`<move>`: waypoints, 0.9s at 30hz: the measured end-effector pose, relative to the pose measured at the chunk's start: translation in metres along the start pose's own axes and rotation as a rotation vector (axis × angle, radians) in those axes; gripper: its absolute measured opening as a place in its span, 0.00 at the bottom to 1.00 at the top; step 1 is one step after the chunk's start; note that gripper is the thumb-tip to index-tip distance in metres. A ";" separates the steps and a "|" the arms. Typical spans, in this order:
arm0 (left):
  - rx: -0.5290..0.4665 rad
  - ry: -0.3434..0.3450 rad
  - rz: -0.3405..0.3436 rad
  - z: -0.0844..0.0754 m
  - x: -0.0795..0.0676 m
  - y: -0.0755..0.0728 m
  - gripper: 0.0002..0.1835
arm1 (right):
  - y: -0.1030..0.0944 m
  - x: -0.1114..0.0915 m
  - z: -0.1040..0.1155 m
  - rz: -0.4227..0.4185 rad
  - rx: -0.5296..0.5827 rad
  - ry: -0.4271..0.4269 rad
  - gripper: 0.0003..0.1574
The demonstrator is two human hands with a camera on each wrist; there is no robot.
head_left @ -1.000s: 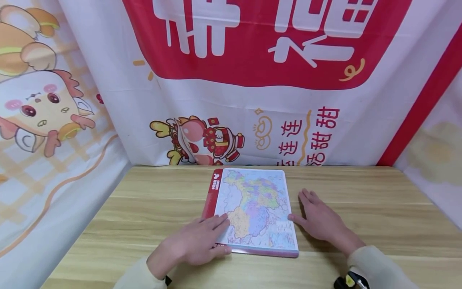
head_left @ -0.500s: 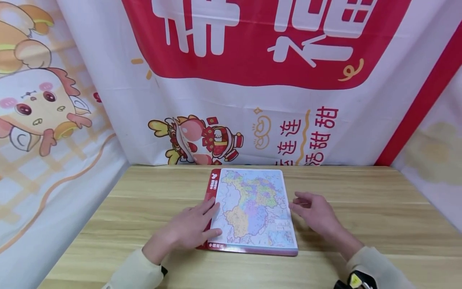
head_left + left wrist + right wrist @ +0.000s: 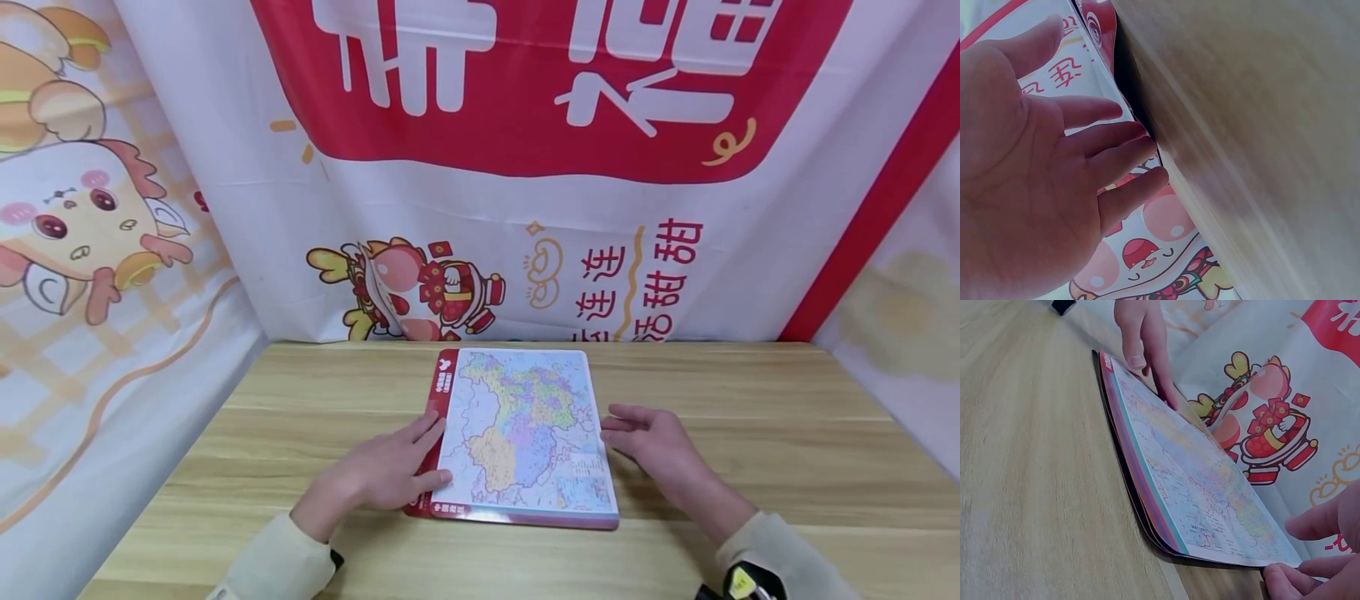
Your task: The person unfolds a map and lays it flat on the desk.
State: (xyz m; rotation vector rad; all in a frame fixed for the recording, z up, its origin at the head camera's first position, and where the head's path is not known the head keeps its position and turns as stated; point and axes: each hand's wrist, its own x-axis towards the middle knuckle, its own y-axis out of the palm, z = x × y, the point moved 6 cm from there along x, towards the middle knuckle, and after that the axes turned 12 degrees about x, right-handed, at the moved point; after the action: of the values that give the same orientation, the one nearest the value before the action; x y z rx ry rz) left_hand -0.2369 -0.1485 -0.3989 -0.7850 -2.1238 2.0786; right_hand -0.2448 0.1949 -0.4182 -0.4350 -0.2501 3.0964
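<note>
A flat map board [image 3: 525,442] with a red left border lies on the table, and its near edge shows several thin layers. My left hand [image 3: 375,479] rests at its left side, thumb and fingertips over the red border. In the left wrist view the fingers of that hand [image 3: 1035,181] are extended and spread. At the opposite side, my right hand [image 3: 660,450] touches the right edge with its fingertips. The right wrist view shows the right hand's fingers [image 3: 1282,584] low at the edge of the map board [image 3: 1191,469], with the thumb raised above.
A wooden table [image 3: 300,392] extends under the map board and both hands. Behind it hangs a white and red printed cloth [image 3: 525,158], and another cloth with a cartoon figure [image 3: 82,208] covers the left side.
My left hand has slid left from over the map onto its red border. The right hand's fingers have drawn together against the right edge. The map board has shifted slightly left in view.
</note>
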 end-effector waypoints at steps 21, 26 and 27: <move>-0.052 -0.044 0.011 0.003 -0.001 0.000 0.49 | 0.012 0.005 0.005 -0.020 0.358 0.092 0.31; -0.045 -0.025 0.010 0.001 -0.001 0.001 0.42 | 0.004 0.005 0.013 -0.042 0.419 0.030 0.32; -0.031 -0.019 0.009 0.001 -0.001 0.001 0.40 | 0.003 0.004 0.015 -0.042 0.424 0.022 0.32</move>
State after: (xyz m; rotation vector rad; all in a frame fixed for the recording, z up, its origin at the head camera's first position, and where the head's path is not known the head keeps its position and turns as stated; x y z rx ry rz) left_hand -0.2359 -0.1496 -0.3993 -0.7832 -2.1715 2.0701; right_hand -0.2529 0.1902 -0.4057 -0.4385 0.3859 2.9789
